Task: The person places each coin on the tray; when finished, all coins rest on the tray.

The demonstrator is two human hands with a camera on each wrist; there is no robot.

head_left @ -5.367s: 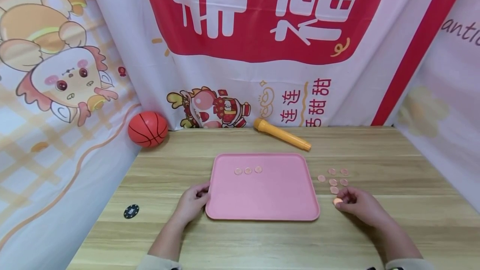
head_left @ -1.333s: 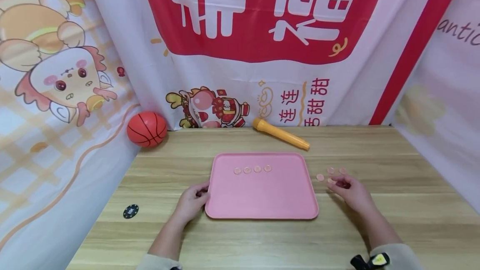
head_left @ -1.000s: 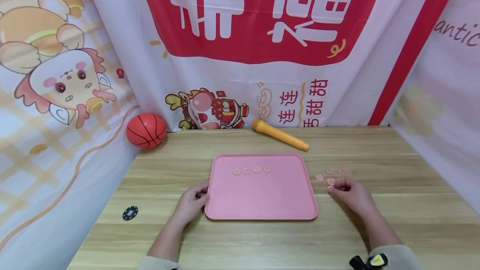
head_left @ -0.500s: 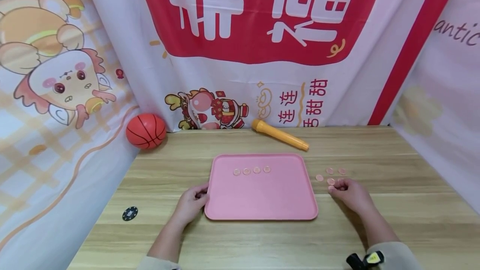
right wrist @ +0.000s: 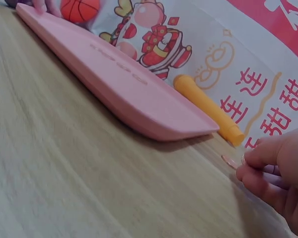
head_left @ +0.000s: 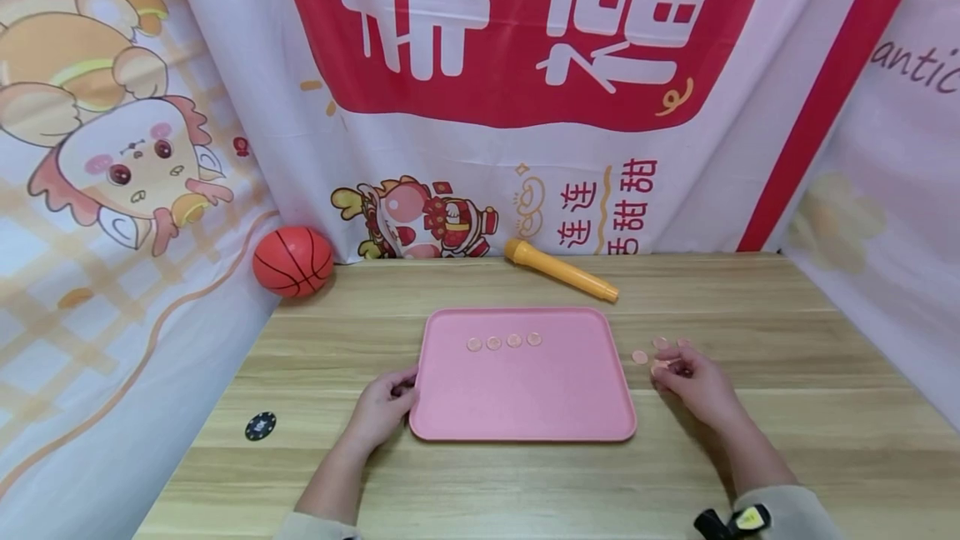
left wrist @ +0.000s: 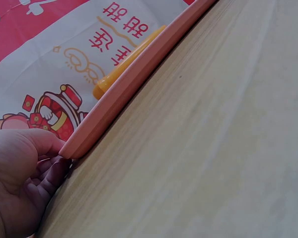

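My left hand [head_left: 385, 408] grips the left edge of a pink tray [head_left: 525, 407], thumb at the rim and fingers curled below it in the left wrist view. Four small copper-coloured coins, among them the rightmost coin [head_left: 534, 339], lie in a row in its far half. To the right of the tray, my right hand [head_left: 699, 382] pinches a coin [head_left: 658, 367] between thumb and fingertips, close over the table. Beside those fingers lie a loose coin [head_left: 640, 357] and two more coins farther back; the hand partly covers one of them.
An orange toy microphone [head_left: 562, 271] lies behind the tray. A red toy basketball [head_left: 293, 262] sits at the table's back left corner. A black poker chip [head_left: 260, 426] lies at the left on the wooden table [head_left: 480, 490]. Printed cloths hang around the table.
The tray's row has grown from three coins to four, and fewer lie on the table. The right hand has moved slightly back and left with a coin. The left hand keeps its place.
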